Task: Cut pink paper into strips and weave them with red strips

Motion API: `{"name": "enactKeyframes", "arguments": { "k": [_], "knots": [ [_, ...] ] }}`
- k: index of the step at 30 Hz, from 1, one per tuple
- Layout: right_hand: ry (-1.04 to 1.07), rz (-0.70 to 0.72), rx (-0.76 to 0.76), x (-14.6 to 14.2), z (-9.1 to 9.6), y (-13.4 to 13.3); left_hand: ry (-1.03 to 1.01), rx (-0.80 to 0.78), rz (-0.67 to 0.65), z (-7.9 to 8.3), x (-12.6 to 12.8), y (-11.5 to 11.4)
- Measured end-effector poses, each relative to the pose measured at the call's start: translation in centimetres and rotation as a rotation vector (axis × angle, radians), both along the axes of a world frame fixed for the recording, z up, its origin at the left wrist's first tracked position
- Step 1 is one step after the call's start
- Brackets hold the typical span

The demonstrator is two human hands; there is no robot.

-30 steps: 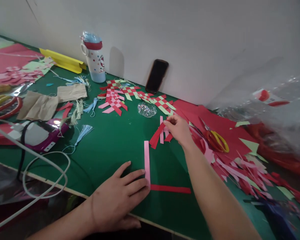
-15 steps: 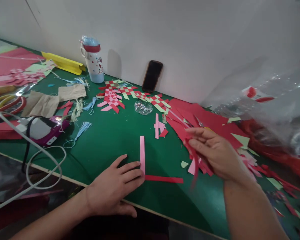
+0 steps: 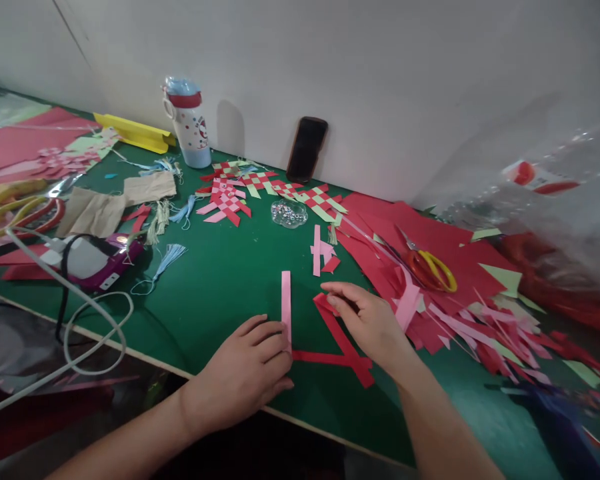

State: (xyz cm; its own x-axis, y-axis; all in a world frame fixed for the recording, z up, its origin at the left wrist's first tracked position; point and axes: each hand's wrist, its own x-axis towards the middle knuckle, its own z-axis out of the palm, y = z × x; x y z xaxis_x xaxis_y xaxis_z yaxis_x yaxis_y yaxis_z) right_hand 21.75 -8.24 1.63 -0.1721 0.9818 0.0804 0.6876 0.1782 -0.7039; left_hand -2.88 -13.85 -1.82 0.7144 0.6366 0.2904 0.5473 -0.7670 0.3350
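My left hand (image 3: 253, 365) rests at the table's front edge, its fingers curled together and their tips pinning the lower end of a pink paper strip (image 3: 286, 297). From that corner a red paper strip (image 3: 320, 358) runs to the right, forming an L with the pink one. Between thumb and forefinger, my right hand (image 3: 367, 317) pinches the upper end of another red paper strip (image 3: 343, 333). This strip slants down and crosses the right end of the flat red one. Whether the pink and red strips are joined under my left fingers is hidden.
Yellow-handled scissors (image 3: 433, 267) lie on red paper (image 3: 380, 230) among offcuts at right. Behind are woven paper pieces (image 3: 225, 200), a bead dish (image 3: 289, 213), a phone (image 3: 307, 150) and a bottle (image 3: 193, 127). Tassels (image 3: 167, 260) and a looped white cable (image 3: 97, 313) occupy the left.
My right hand has moved left from the paper pile, bringing a red strip over the flat red one. The scissors are uncovered. My left fingers have drawn closer together.
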Motion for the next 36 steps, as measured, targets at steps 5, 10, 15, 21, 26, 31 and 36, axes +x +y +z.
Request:
{"name": "enactKeyframes", "arguments": {
  "k": [5, 10, 15, 21, 26, 31, 36],
  "knots": [
    [-0.105, 0.019, -0.008, -0.4, 1.4, 1.6, -0.009, 0.009, -0.004, 0.0, 0.0, -0.1],
    [-0.147, 0.067, -0.016, -2.0, 1.1, 4.8, 0.022, 0.051, -0.014, -0.1, -0.2, -0.2],
    [-0.178, 0.084, -0.039, -3.8, 0.8, 7.3, 0.027, 0.079, -0.013, 0.0, -0.3, -0.2],
    [-0.142, 0.154, -0.103, -5.2, 0.7, 8.3, 0.029, 0.064, -0.027, -0.1, -0.5, -0.2],
    [-0.15, 0.177, -0.096, -5.2, 0.6, 9.0, 0.008, 0.063, -0.03, -0.3, -0.6, -0.1],
    [-0.256, 0.132, 0.07, -5.0, 1.1, 8.9, 0.009, 0.073, -0.029, -0.2, -0.6, 0.0],
    [-0.34, 0.189, 0.052, -5.6, 0.7, 6.8, 0.011, 0.078, -0.03, -0.2, -0.7, 0.0]
  ]
}}
